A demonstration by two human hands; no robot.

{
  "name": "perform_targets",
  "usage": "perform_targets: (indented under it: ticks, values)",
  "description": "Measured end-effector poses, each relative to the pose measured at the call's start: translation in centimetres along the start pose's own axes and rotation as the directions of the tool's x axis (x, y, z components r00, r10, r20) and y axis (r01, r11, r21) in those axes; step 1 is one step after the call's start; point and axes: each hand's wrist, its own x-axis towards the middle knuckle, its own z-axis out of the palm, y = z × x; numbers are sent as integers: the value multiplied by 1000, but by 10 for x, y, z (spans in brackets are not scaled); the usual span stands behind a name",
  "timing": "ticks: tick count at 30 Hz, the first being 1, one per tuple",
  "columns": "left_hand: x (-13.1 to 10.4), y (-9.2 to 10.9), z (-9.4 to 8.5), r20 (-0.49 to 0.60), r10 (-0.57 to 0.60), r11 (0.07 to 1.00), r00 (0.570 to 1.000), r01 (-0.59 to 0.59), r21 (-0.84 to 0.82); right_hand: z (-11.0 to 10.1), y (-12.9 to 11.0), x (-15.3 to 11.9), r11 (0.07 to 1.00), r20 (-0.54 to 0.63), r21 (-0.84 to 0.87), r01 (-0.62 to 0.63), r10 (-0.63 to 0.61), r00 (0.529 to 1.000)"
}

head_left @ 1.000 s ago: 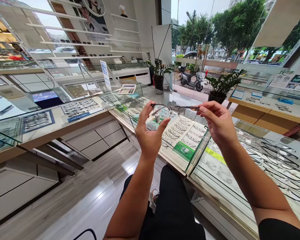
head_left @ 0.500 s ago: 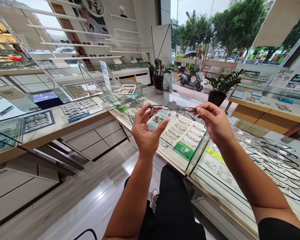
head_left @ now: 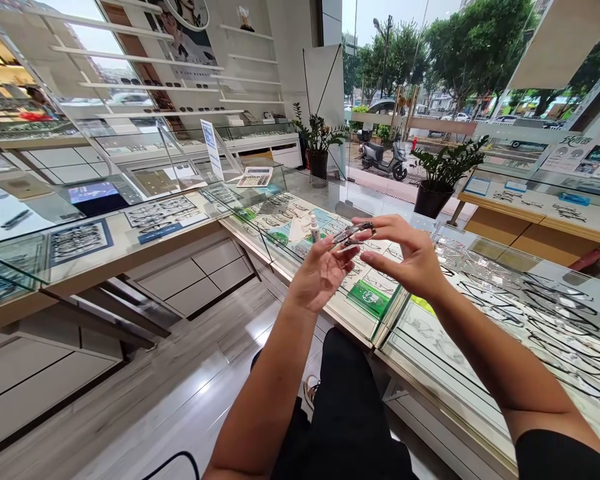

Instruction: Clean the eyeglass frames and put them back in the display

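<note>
A pair of eyeglasses (head_left: 353, 233) is up in front of me above the glass counter, seen edge-on and apparently folded. My left hand (head_left: 321, 277) grips its left end between thumb and fingers, palm turned up. My right hand (head_left: 407, 257) reaches over the other end, its fingertips on the frame and its thumb below, slightly apart from it. Behind the hands, a small white spray bottle (head_left: 315, 227) stands on the counter beside a pale cloth (head_left: 300, 227).
Under the counter glass lie rows of eyeglass frames (head_left: 500, 300) and a green card (head_left: 370, 298). A calculator (head_left: 255, 177) rests farther back. Potted plants (head_left: 435, 197) stand by the window. Another glass display counter (head_left: 115, 257) runs along the left.
The eyeglasses went from spread open and facing away to folded and edge-on. My hands came closer together, uncovering the spray bottle and cloth.
</note>
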Motion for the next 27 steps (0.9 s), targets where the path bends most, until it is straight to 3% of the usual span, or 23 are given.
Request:
perform_targets:
  ticks: [5, 7, 14, 18, 21, 22, 23, 24, 25, 27]
  values:
    - [-4, -12, -7, 132, -240, 962, 962, 254, -102, 3, 2, 0, 974, 66, -108, 199, -193, 979]
    - [-6, -15, -10, 145, -278, 947, 950, 296, -126, 4, 4, -1, 966, 73, -106, 234, -227, 971]
    - [-12, -26, -13, 204, -329, 928, 922, 356, -111, 13, -1, -5, 978, 105, -97, 186, -176, 979]
    - [-36, -31, -28, 131, -317, 947, 939, 320, 1, 3, -16, -12, 980, 73, -158, 119, -108, 991]
    - [-75, -37, -65, -61, -329, 940, 942, 333, 74, -20, -15, -29, 941, 54, -322, 106, -94, 994]
    - [-92, -40, -82, -185, -380, 915, 906, 398, 66, -30, -9, -38, 915, 52, -393, 94, -80, 995]
    - [-109, -44, -99, -348, -430, 885, 833, 466, 22, -40, 0, -48, 881, 48, -468, 70, -53, 997]
    - [-127, -48, -117, -529, -442, 868, 724, 495, -49, -50, 10, -61, 838, 37, -545, 29, -10, 999]
    - [-146, -52, -133, -679, -439, 858, 589, 500, -121, -59, 21, -73, 788, 25, -616, -18, 43, 999]
    - [-184, -58, -164, -824, -464, 810, 325, 533, -245, -70, 42, -98, 677, -2, -729, -101, 145, 989]
